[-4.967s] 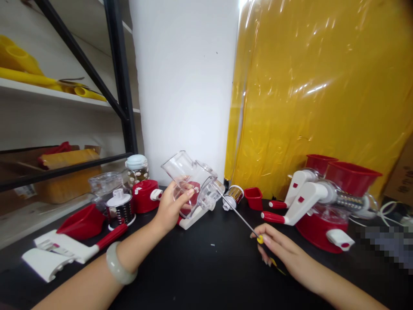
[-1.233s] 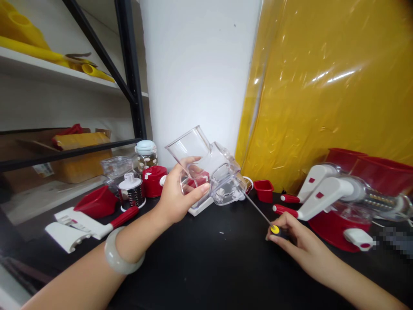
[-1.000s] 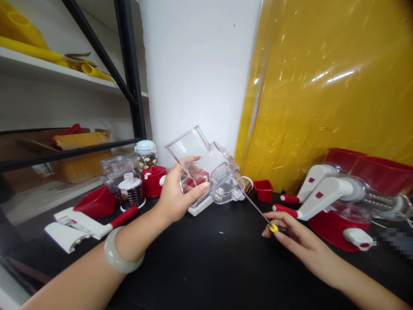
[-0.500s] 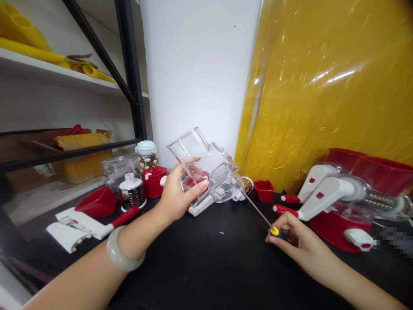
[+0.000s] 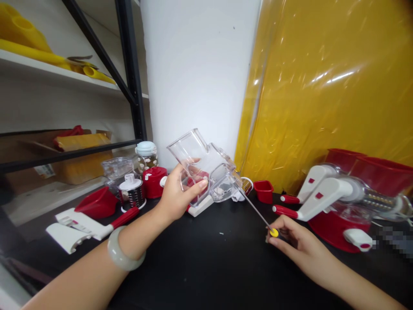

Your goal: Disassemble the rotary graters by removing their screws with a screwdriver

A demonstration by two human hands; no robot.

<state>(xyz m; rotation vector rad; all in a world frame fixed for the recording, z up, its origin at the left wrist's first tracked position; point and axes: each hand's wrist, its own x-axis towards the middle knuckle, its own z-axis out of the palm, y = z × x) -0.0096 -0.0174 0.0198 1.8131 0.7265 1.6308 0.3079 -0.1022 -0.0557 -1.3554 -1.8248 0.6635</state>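
Observation:
My left hand [image 5: 180, 189] grips a clear plastic grater housing [image 5: 222, 168], tilted above the black table, its wide square mouth facing up and left. My right hand [image 5: 290, 241] is closed around the handle of a screwdriver [image 5: 256, 209], yellow at its collar. The long thin shaft runs up and left to the lower right end of the housing; whether its tip sits in a screw I cannot make out. Behind the housing lie a white part with a red end [image 5: 200, 206] and a metal grater drum [image 5: 247, 186].
At left are a red hopper [image 5: 98, 202], white handle pieces [image 5: 67, 230], a grater drum [image 5: 131, 191], a red base [image 5: 155, 181] and a lidded jar [image 5: 146, 155]. Assembled rotary graters [image 5: 342, 202] stand at right, near a small red cup [image 5: 263, 191]. A shelf rack [image 5: 130, 64] rises at left.
The housing has shifted very slightly, and the screwdriver handle has turned a little in my right hand. Both hands keep their grips.

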